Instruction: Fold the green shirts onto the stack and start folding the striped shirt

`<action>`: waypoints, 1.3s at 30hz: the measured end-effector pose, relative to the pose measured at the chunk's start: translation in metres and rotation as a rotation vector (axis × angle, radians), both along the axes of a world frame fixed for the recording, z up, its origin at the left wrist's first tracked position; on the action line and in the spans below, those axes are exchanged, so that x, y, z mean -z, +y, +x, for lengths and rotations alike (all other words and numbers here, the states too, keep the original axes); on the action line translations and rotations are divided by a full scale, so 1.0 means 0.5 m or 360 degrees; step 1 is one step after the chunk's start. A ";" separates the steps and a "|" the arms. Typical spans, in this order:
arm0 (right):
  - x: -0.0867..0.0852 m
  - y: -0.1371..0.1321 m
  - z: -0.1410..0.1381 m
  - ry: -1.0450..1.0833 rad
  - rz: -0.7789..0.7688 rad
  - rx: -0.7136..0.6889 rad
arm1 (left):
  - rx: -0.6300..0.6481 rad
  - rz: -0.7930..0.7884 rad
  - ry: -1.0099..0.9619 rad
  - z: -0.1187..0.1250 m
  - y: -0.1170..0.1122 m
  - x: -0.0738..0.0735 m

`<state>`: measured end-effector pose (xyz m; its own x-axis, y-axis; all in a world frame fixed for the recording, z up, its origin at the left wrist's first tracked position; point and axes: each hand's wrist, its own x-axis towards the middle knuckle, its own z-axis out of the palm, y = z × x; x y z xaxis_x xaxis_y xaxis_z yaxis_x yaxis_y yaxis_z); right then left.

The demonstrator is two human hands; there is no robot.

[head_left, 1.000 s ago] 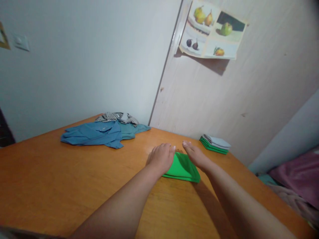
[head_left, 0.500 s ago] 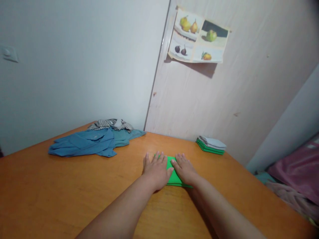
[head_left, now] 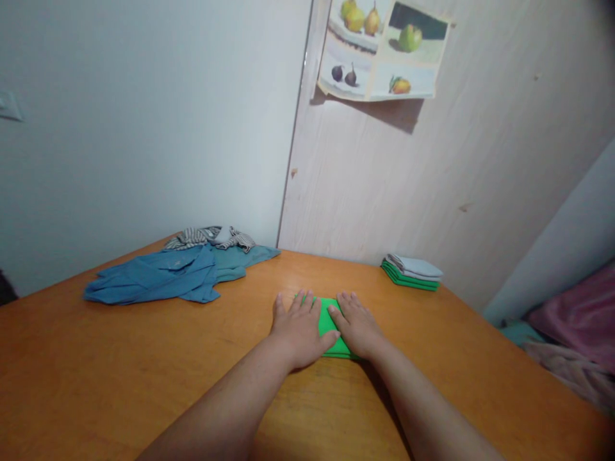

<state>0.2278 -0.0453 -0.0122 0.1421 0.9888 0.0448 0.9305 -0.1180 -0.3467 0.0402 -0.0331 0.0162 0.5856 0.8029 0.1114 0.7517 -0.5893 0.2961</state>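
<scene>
A white wall (head_left: 144, 128) is seen at back left, w/ a pale wood panel (head_left: 384, 192) beside it at back right. The lower view is mostly filled by an orange-brown table (head_left: 120, 371). Pink bedding (head_left: 571, 314) is seen off the table's right edge. A fruit poster (head_left: 379, 48) is stuck high on the panel. A blue shirt (head_left: 154, 282) is spread at the table's far left. A teal top (head_left: 240, 259) is partly covered by it on the right, and a striped cloth (head_left: 206, 235) is bunched behind both, at the wall. A folded stack (head_left: 413, 272) is set at the far right corner, green pieces below and pale grey-blue on top.

Well apart from both piles, near the table's middle, a green cloth (head_left: 328, 323) is laid, folded to a small rectangle. It is pressed flat from above. The left hand (head_left: 300, 330) is laid palm-down on its left part and the right hand (head_left: 355, 326) on its right part, thumbs nearly touching. Fingers are held straight, slightly spread, and nothing is pinched or gripped. Most of the cloth is hidden under the hands. Only a strip btwn them and the near edge are shown.
</scene>
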 end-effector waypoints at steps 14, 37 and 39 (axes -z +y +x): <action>-0.001 -0.027 0.020 -0.0027 -0.0060 0.0035 | -0.0005 -0.0015 0.0035 0.000 0.006 0.010; -0.016 -0.012 -0.010 -0.0115 0.0022 -0.0345 | 0.0021 0.0048 0.0104 -0.001 0.014 0.015; -0.017 -0.011 -0.010 -0.0109 0.0005 -0.0334 | 0.0013 0.0046 0.0105 0.000 0.014 0.014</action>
